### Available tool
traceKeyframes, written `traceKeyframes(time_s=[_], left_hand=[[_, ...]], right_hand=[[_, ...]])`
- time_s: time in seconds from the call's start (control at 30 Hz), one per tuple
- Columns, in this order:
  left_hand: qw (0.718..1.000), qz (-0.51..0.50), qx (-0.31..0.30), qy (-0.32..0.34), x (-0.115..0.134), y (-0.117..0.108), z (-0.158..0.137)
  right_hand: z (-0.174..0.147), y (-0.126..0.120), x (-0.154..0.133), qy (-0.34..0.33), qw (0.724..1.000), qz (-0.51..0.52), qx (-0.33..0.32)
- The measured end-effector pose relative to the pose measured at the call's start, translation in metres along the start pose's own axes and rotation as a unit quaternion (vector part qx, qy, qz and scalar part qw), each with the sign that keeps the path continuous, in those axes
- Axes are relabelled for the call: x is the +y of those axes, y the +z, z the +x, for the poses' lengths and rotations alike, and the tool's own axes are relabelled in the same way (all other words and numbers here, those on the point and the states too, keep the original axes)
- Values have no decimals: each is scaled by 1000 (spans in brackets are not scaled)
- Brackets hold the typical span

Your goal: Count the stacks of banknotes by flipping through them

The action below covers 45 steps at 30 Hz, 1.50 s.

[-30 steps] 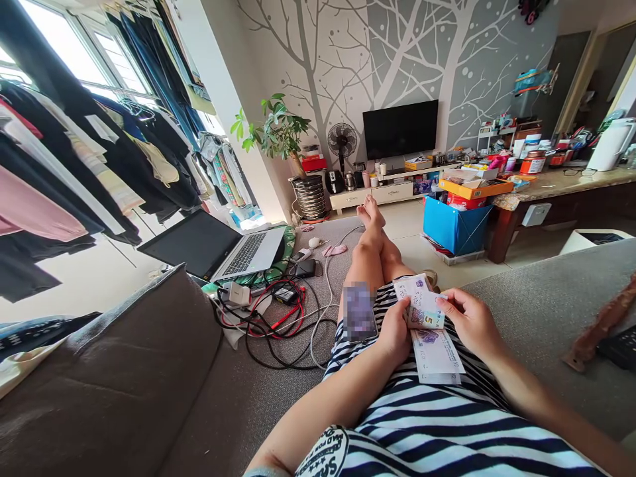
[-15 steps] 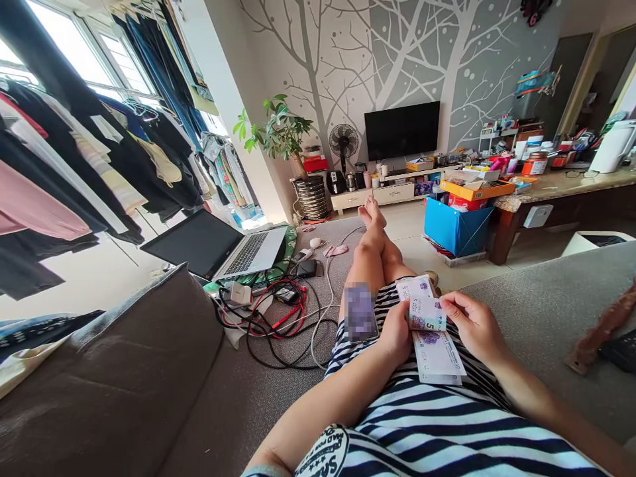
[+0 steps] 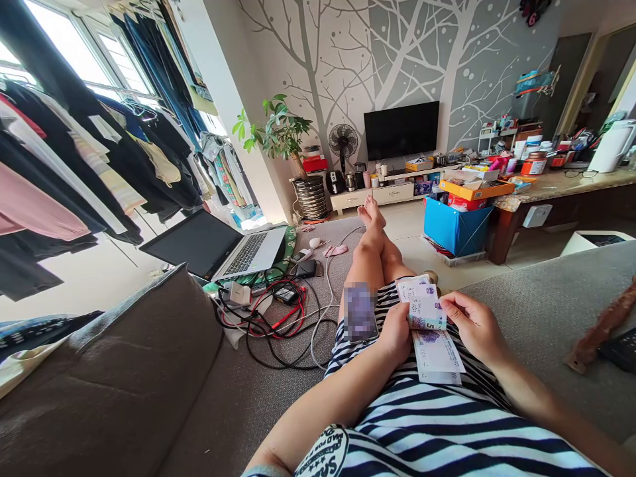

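A purple and white banknote (image 3: 426,314) marked with a 5 is held up over my lap. My left hand (image 3: 396,335) is closed on its left side, thumb on top. My right hand (image 3: 473,326) pinches near its upper right corner with thumb and forefinger. Just below and partly behind this note, more banknotes (image 3: 440,356) overlap on my striped clothing (image 3: 427,417). Others (image 3: 410,286) show above its top edge; whether my left fingers also grip these is hidden. Left of my left hand, a phone-like rectangle (image 3: 361,311) with a blurred-out face rests on my thigh.
On the sofa (image 3: 278,391) to my left are tangled cables (image 3: 293,324), chargers (image 3: 237,293) and an open laptop (image 3: 248,254). A brown item (image 3: 599,328) lies on the right of the sofa. Beyond stand a blue box (image 3: 454,228) and a cluttered table (image 3: 556,189).
The held note's upper part has risen and flattened, so more of its face shows. My hands stay in almost the same place.
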<state>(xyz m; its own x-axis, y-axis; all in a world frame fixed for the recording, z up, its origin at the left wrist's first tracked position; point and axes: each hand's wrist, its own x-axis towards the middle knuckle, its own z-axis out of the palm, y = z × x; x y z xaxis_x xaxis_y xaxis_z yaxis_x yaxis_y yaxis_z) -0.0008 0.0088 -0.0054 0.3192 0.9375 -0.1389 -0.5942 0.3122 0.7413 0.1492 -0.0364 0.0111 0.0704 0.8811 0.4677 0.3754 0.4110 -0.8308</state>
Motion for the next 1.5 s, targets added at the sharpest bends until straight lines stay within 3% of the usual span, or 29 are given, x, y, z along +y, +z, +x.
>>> traceKeyframes(time_s=[0.2, 0.33, 0.6, 0.83, 1.5], left_hand=[[999, 26, 12, -19, 5, 2, -4], [999, 32, 17, -26, 6, 3, -5], [1000, 20, 6, -7, 5, 3, -6], [998, -23, 19, -49, 3, 3, -3], [1000, -2, -19, -24, 6, 6, -8]], right_hand=[[3, 0, 5, 10, 998, 69, -9], [10, 3, 15, 43, 998, 22, 40], [15, 8, 23, 33, 997, -58, 38], [12, 8, 19, 25, 999, -29, 38], [1, 0, -9, -1, 1000, 3, -20]])
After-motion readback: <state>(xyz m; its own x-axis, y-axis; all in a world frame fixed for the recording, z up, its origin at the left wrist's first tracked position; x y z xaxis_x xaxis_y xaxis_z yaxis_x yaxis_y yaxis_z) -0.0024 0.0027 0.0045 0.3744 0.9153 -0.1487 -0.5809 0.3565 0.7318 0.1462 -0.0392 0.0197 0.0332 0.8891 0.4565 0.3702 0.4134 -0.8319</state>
